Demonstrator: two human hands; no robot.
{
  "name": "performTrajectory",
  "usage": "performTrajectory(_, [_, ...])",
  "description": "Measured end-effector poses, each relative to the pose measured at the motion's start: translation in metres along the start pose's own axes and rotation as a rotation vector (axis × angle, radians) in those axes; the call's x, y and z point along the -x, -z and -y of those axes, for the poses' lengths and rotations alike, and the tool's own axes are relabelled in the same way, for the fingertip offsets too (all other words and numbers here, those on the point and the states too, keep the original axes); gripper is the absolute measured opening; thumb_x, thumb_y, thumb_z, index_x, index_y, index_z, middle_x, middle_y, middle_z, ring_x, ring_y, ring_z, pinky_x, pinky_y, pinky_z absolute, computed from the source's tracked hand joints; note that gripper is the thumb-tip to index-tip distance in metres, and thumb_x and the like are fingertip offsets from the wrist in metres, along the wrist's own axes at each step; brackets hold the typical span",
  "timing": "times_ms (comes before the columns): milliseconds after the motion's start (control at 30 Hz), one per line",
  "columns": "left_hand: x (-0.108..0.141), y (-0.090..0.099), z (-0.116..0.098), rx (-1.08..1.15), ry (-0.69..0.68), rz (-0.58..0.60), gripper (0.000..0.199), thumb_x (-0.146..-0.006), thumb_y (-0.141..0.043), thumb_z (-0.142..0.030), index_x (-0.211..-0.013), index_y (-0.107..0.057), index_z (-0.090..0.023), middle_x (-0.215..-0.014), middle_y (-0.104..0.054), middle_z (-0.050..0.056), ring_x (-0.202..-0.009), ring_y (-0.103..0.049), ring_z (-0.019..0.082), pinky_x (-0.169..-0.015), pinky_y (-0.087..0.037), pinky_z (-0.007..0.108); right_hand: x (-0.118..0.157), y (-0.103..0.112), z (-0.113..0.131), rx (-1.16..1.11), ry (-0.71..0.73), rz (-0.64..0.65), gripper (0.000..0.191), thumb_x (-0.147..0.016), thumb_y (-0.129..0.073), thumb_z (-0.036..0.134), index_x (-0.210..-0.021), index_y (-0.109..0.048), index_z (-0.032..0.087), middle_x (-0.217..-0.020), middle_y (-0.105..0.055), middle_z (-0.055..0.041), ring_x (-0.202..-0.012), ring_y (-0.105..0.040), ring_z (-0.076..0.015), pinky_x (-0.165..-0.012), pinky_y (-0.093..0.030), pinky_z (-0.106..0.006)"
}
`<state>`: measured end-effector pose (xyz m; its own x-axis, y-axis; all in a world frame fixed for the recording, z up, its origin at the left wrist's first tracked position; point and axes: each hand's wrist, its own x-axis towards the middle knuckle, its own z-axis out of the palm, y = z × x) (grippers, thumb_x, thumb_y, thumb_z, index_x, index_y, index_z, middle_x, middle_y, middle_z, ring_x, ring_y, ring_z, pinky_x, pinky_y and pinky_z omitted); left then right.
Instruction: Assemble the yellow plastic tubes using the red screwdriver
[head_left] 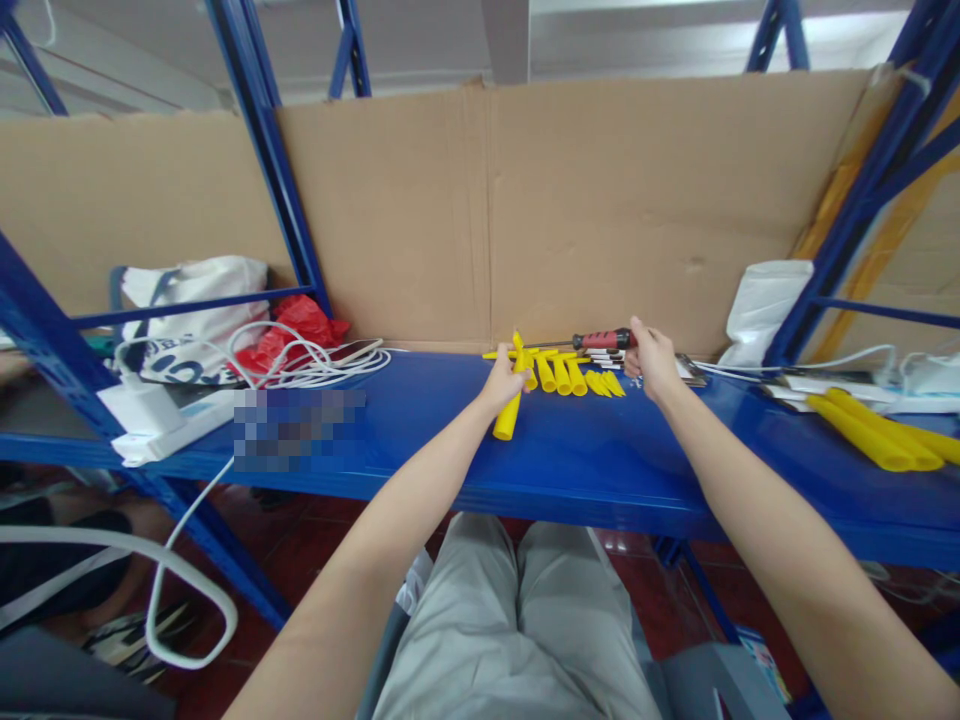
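My left hand is closed around a yellow plastic piece with a tube-like body and a crosspiece near its far end. In my right hand is a screwdriver with a red and black handle, its shaft pointing left. The shaft reaches the far end of the held piece; whether the tip touches it I cannot make out. Between my hands lie several yellow tubes in a row and small pointed yellow pieces. Small bits, too tiny to name, lie beside my right hand.
A blue shelf top carries everything, with a cardboard sheet behind. White cables, a power strip, a red plastic bag and a cloth bag stand left. More yellow tubes lie right.
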<state>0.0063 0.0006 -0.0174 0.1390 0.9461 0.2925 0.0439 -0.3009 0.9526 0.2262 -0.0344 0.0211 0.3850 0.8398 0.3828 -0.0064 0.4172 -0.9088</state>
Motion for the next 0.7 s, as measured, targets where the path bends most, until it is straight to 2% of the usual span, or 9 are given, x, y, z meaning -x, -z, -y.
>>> performTrajectory(100, [-0.0005, 0.0002, 0.0009, -0.003, -0.008, 0.004, 0.045, -0.076, -0.060, -0.003, -0.106, -0.034, -0.023, -0.066, -0.054, -0.010, -0.040, -0.049, 0.005, -0.048, -0.040, 0.017, -0.0002, -0.0012, 0.0018, -0.048, -0.025, 0.005, 0.035, -0.077, -0.066, 0.049, -0.073, -0.042, 0.024, -0.040, -0.036, 0.0088, -0.033, -0.032, -0.0085, -0.032, -0.022, -0.022])
performTrajectory(200, [0.0009, -0.0008, -0.0003, -0.009, -0.007, 0.000, 0.044, -0.077, -0.057, -0.002, -0.106, -0.034, -0.023, -0.065, -0.053, -0.011, -0.039, -0.048, 0.004, -0.046, -0.038, 0.016, 0.0001, -0.0027, 0.0028, -0.073, -0.032, -0.006, 0.037, -0.076, -0.064, 0.053, -0.075, -0.043, 0.024, -0.045, -0.045, 0.0065, -0.034, -0.037, -0.0096, -0.031, -0.022, -0.022])
performTrajectory(300, [0.0029, -0.0021, -0.0020, -0.010, -0.002, -0.002, 0.042, -0.078, -0.056, -0.001, -0.105, -0.034, -0.023, -0.064, -0.052, -0.011, -0.038, -0.047, 0.004, -0.045, -0.038, 0.016, 0.0006, -0.0026, 0.0016, -0.051, 0.021, -0.003, 0.044, -0.074, -0.064, 0.062, -0.072, -0.041, 0.024, -0.041, -0.038, 0.0083, -0.032, -0.032, -0.0088, -0.030, -0.021, -0.023])
performTrajectory(400, [0.0040, -0.0027, -0.0030, -0.015, 0.000, 0.006, 0.041, -0.078, -0.056, -0.001, -0.105, -0.034, -0.023, -0.066, -0.053, -0.011, -0.038, -0.048, 0.004, -0.047, -0.039, 0.017, 0.0003, -0.0023, 0.0009, -0.060, 0.055, -0.034, 0.043, -0.073, -0.067, 0.058, -0.072, -0.039, 0.025, -0.038, -0.030, 0.0109, -0.031, -0.029, -0.0082, -0.031, -0.022, -0.022])
performTrajectory(500, [0.0039, -0.0025, -0.0029, -0.015, 0.001, 0.017, 0.042, -0.077, -0.056, -0.002, -0.105, -0.034, -0.024, -0.065, -0.052, -0.012, -0.039, -0.049, 0.005, -0.048, -0.041, 0.017, -0.0006, -0.0028, 0.0018, -0.084, 0.032, -0.049, 0.039, -0.072, -0.068, 0.051, -0.075, -0.040, 0.025, -0.043, -0.039, 0.0097, -0.033, -0.034, -0.0085, -0.031, -0.023, -0.021])
performTrajectory(600, [0.0033, -0.0021, -0.0020, -0.021, -0.001, 0.025, 0.043, -0.078, -0.057, -0.004, -0.106, -0.033, -0.024, -0.065, -0.053, -0.011, -0.038, -0.048, 0.004, -0.047, -0.041, 0.016, -0.0003, -0.0030, 0.0024, -0.081, 0.029, -0.029, 0.042, -0.071, -0.069, 0.054, -0.076, -0.041, 0.024, -0.049, -0.045, 0.0074, -0.036, -0.039, -0.0090, -0.031, -0.023, -0.021])
performTrajectory(700, [0.0033, -0.0021, -0.0017, -0.040, 0.001, 0.024, 0.043, -0.078, -0.058, -0.005, -0.108, -0.034, -0.024, -0.067, -0.055, -0.011, -0.039, -0.048, 0.004, -0.046, -0.041, 0.016, 0.0011, -0.0025, 0.0022, -0.039, 0.059, -0.040, 0.047, -0.072, -0.067, 0.063, -0.074, -0.040, 0.025, -0.043, -0.037, 0.0086, -0.033, -0.033, -0.0089, -0.031, -0.021, -0.023])
